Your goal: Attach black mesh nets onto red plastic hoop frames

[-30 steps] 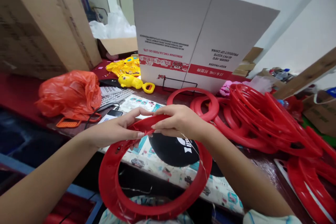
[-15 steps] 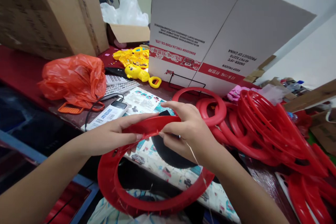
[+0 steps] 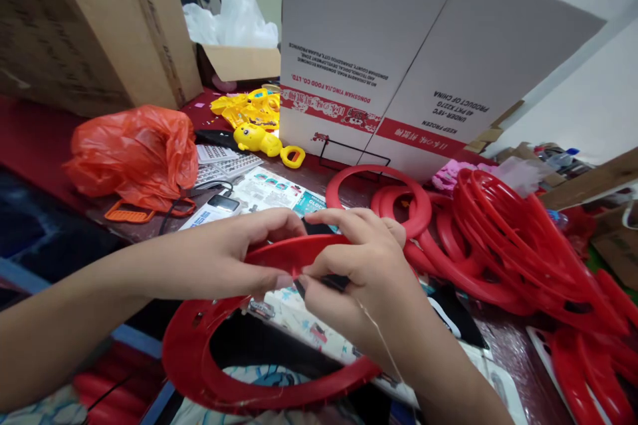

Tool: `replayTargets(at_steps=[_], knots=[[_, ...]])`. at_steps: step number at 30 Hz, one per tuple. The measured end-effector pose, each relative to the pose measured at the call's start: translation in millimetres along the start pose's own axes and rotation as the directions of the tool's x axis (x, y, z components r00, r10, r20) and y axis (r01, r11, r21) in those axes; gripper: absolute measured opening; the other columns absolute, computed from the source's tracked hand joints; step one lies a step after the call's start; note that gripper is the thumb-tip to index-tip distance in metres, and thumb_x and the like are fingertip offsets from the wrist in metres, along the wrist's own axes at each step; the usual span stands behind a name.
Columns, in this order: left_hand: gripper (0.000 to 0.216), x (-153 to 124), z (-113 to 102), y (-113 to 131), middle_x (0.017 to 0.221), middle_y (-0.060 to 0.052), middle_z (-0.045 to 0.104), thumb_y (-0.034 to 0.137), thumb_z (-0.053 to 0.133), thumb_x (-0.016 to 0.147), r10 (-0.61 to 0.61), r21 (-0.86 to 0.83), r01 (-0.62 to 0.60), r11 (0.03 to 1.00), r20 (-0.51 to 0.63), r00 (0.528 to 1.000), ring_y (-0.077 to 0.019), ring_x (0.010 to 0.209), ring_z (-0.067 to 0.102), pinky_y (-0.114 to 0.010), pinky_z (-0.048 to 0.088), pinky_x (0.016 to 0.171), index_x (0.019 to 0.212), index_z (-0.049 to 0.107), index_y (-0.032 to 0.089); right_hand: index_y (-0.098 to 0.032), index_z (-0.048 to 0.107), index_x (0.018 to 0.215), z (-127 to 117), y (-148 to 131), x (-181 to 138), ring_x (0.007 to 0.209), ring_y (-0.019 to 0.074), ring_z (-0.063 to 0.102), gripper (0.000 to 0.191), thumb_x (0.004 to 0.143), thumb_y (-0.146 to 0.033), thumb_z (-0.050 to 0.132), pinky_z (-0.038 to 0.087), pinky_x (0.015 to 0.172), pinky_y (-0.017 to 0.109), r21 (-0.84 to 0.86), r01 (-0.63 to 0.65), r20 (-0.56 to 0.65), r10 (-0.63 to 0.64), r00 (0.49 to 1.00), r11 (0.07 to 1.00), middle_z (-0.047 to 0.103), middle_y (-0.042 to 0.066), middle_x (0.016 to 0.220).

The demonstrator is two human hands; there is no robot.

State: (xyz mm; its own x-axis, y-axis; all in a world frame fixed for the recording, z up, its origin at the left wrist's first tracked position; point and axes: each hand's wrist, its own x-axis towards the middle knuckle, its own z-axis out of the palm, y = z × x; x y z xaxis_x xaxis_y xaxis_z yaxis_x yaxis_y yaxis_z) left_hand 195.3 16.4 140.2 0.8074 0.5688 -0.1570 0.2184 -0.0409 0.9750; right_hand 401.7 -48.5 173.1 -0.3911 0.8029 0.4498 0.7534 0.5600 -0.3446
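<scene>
A large red plastic ring (image 3: 199, 352) lies tilted over my lap, its far rim raised between both hands. My left hand (image 3: 239, 255) grips that rim from the left, thumb along the inner edge. Close against it, my right hand (image 3: 353, 265) pinches the same edge between thumb and forefinger. A thin pale thread (image 3: 381, 332) trails down from the right hand and along the ring. What exactly sits between the right fingertips is hidden. Beneath the ring is a patterned white sheet or box (image 3: 323, 332).
Red rings and ring parts (image 3: 498, 239) pile up at right. A white carton (image 3: 369, 66) stands behind. To the left are an orange plastic bag (image 3: 132, 156), a white device (image 3: 212, 212) with a cable, a yellow toy (image 3: 256, 139) and a brown cardboard box (image 3: 94, 26).
The ring has shifted left and down, and its raised rim sits lower. My left hand has moved right, its thumb now near the right fingertips. A black item with white shows beside my right arm.
</scene>
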Motion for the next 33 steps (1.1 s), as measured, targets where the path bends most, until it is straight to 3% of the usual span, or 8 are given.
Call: replayTargets(at_steps=[3, 8, 12, 15, 19, 25, 33], knots=[[0.030, 6, -3, 5, 0.091, 0.004, 0.061, 0.043, 0.064, 0.092, -0.014, -0.030, 0.017, 0.999, 0.088, 0.996, -0.0098, 0.072, 0.057, -0.016, 0.048, 0.061, 0.116, 0.055, 0.028, -0.026, 0.072, 0.068, -2, 1, -7, 0.109, 0.0228, 0.060, 0.013, 0.073, -0.016, 0.079, 0.033, 0.097, 0.041, 0.016, -0.049, -0.027, 0.049, 0.998, 0.999, 0.068, -0.002, 0.120], [0.034, 2, -1, -2, 0.101, 0.003, 0.061, 0.042, 0.063, 0.092, -0.059, -0.092, 0.068, 0.993, 0.090, 0.994, -0.0111, 0.080, 0.057, -0.017, 0.049, 0.067, 0.123, 0.053, 0.033, -0.026, 0.070, 0.072, -3, -8, -20, 0.117, 0.0262, 0.058, 0.010, 0.081, -0.021, 0.071, 0.034, 0.099, 0.045, -0.011, -0.100, -0.122, 0.098, 0.988, 0.995, 0.065, -0.001, 0.128], [0.035, -4, 6, -2, 0.097, 0.004, 0.061, 0.021, 0.059, 0.088, -0.092, -0.103, 0.098, 0.990, 0.063, 0.994, -0.0099, 0.075, 0.055, -0.015, 0.048, 0.065, 0.120, 0.055, 0.034, -0.026, 0.068, 0.071, 2, -18, -26, 0.117, 0.0290, 0.057, 0.015, 0.083, -0.019, 0.065, 0.036, 0.095, 0.048, -0.111, -0.095, -0.212, 0.070, 0.975, 0.989, 0.064, -0.001, 0.130], [0.042, -7, 11, -1, 0.095, 0.003, 0.063, 0.012, 0.056, 0.081, -0.092, -0.127, 0.093, 0.988, 0.012, 0.996, -0.0103, 0.071, 0.056, -0.016, 0.048, 0.063, 0.118, 0.057, 0.032, -0.027, 0.065, 0.069, 11, -24, -33, 0.118, 0.0313, 0.056, 0.017, 0.083, -0.018, 0.063, 0.035, 0.096, 0.052, -0.197, -0.101, -0.348, 0.027, 0.937, 0.975, 0.064, -0.002, 0.131], [0.041, -10, 12, -4, 0.088, 0.004, 0.062, 0.015, 0.059, 0.078, -0.082, -0.169, 0.078, 0.983, -0.017, 0.996, -0.0109, 0.067, 0.056, -0.016, 0.048, 0.058, 0.115, 0.059, 0.031, -0.029, 0.063, 0.076, 21, -29, -45, 0.121, 0.0303, 0.052, 0.015, 0.085, -0.016, 0.065, 0.036, 0.096, 0.050, -0.215, -0.127, -0.492, 0.004, 0.871, 0.968, 0.063, -0.004, 0.131], [0.033, -12, 14, -6, 0.090, 0.003, 0.065, 0.028, 0.065, 0.086, -0.082, -0.169, 0.062, 0.984, -0.113, 0.990, -0.0100, 0.067, 0.057, -0.015, 0.049, 0.058, 0.118, 0.061, 0.032, -0.028, 0.068, 0.083, 13, -18, -51, 0.123, 0.0306, 0.052, 0.012, 0.083, -0.016, 0.071, 0.039, 0.101, 0.049, -0.156, -0.122, -0.426, 0.045, 0.904, 0.980, 0.063, 0.002, 0.128], [0.054, -17, 11, -17, 0.097, 0.001, 0.068, 0.049, 0.062, 0.089, -0.042, 0.016, 0.045, 0.999, -0.150, 0.988, -0.0120, 0.066, 0.058, -0.019, 0.050, 0.058, 0.141, 0.049, 0.039, -0.024, 0.066, 0.077, 11, -9, -44, 0.110, 0.0258, 0.066, 0.011, 0.087, -0.018, 0.065, 0.045, 0.098, 0.046, -0.064, -0.111, -0.392, 0.078, 0.917, 0.992, 0.070, 0.005, 0.120]])
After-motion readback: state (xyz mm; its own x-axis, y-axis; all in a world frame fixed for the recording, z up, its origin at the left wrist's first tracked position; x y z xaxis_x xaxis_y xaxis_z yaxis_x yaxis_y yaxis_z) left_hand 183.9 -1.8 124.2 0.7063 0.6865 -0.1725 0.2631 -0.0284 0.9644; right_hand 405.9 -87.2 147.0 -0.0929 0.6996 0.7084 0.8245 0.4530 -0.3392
